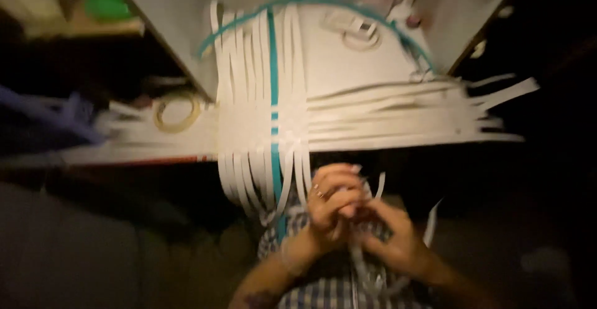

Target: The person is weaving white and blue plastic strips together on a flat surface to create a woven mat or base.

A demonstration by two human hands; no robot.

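**Hands pinch white strips below the woven mat**

Both hands meet just under the desk (174, 23) edge, over a checked shirt (329, 290). The left hand (329, 206), a ring on one finger, curls its fingers over the right hand (392, 237), and together they pinch loose white strips (364, 265) that trail down between them. Above, the mat (264, 122) of woven white strips lies on the desk with one teal strip (274, 66) running through its middle; its loose ends hang off the edge, near the hands. A tape roll (177, 111) sits left of the mat. The view is blurred.
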